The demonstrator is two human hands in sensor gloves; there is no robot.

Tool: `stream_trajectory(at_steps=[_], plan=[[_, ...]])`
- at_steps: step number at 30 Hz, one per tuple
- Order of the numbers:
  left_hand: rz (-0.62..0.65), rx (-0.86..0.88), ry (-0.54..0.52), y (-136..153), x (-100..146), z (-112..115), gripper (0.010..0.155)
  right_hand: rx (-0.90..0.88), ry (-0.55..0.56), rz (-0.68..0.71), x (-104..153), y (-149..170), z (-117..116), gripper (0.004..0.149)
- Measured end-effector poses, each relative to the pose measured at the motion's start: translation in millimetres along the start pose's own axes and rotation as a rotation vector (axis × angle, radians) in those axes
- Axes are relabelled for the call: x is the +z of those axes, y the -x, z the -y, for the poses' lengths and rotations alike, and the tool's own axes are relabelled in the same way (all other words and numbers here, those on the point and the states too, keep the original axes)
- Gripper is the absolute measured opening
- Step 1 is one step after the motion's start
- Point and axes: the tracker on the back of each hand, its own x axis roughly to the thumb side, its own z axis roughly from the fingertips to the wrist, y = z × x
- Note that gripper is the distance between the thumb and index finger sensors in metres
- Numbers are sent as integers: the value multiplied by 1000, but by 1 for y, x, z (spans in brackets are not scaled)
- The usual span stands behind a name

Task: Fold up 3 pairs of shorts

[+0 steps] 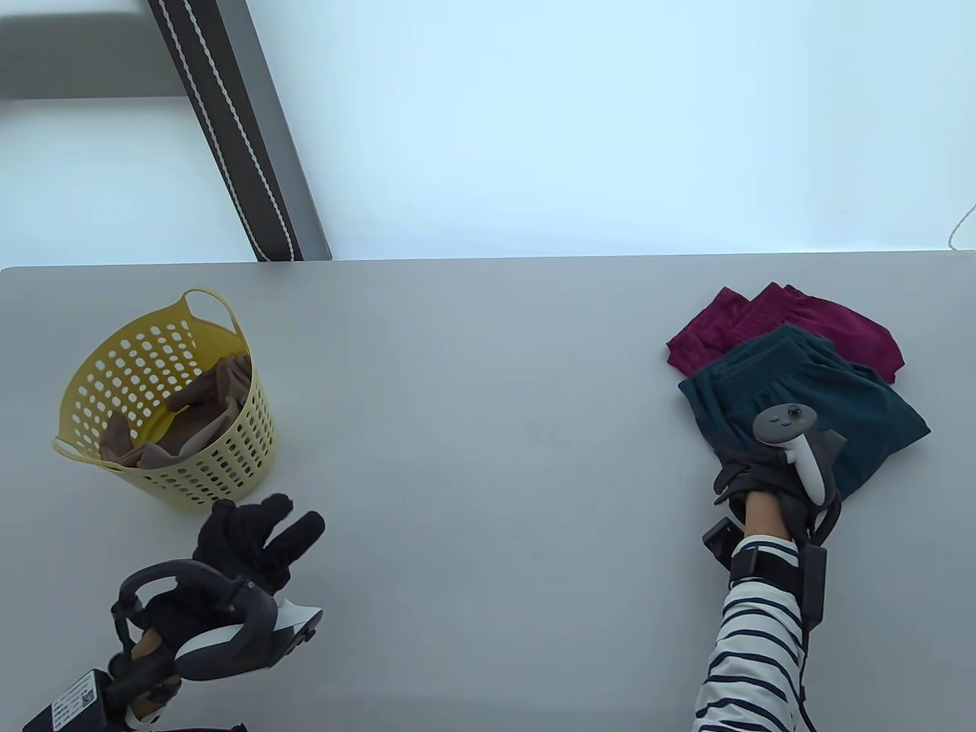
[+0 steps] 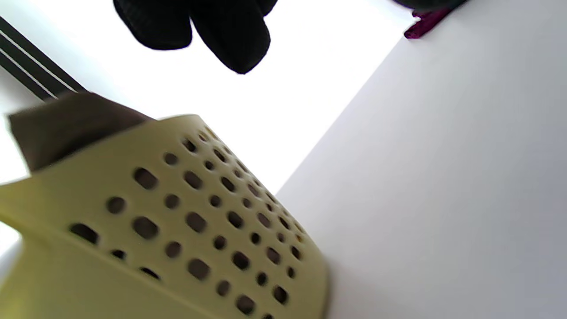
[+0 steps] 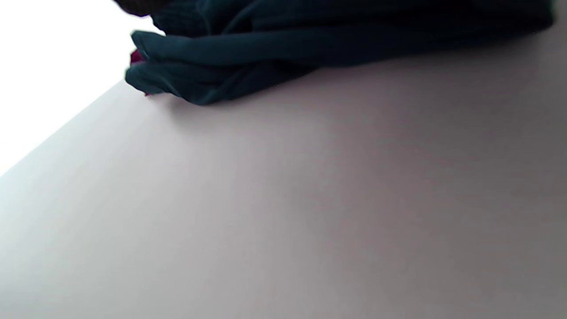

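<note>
L hand [image 1: 255, 545] hovers just beside yellow basket [image 1: 229, 457], fingers straight, empty. R hand [image 1: 770, 469] rests on teal shorts [image 1: 831, 404]; whether fingers grip the cloth — cannot tell. Teal lies folded, overlapping folded maroon shorts [image 1: 793, 324]. Third pair, brown shorts [image 1: 202, 415], sits in basket. Judgement: L should take brown by waistband — lift clear of rim, spread flat mid-table [image 1: 488, 396].

Black gloved fingers [image 2: 230, 35] hang in at 12 o'clock, straight, holding nothing. Yellow perforated basket [image 2: 186, 221] fills 7–8 o'clock w/ brown fabric [image 2: 66, 124], prob. shorts, over its rim. Grey table [image 2: 443, 177] at 3–5 o'clock; magenta cloth scrap [image 2: 425, 24] at 1 o'clock.
</note>
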Motion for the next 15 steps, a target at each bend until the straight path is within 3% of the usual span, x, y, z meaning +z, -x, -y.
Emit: stream_trajectory(at_steps=[3, 5, 7, 10, 12, 15], plan=[[-166, 90, -116, 48, 0, -23, 94, -81, 93, 173, 33, -13, 30, 88], [-176, 214, -99, 78, -9, -29, 100, -72, 140, 280, 56, -23, 41, 88], [-149, 282, 137, 106, -34, -18, 102, -28, 160, 385, 80, -33, 43, 88], [-54, 169, 570, 125, -67, 15, 104, 32, 140, 535, 115, -44, 29, 87], [-2, 124, 716, 131, -81, 33, 93, 68, 98, 626, 135, -48, 10, 86], [15, 120, 842, 135, -95, 52, 58, 107, 69, 716, 149, -50, -13, 86]])
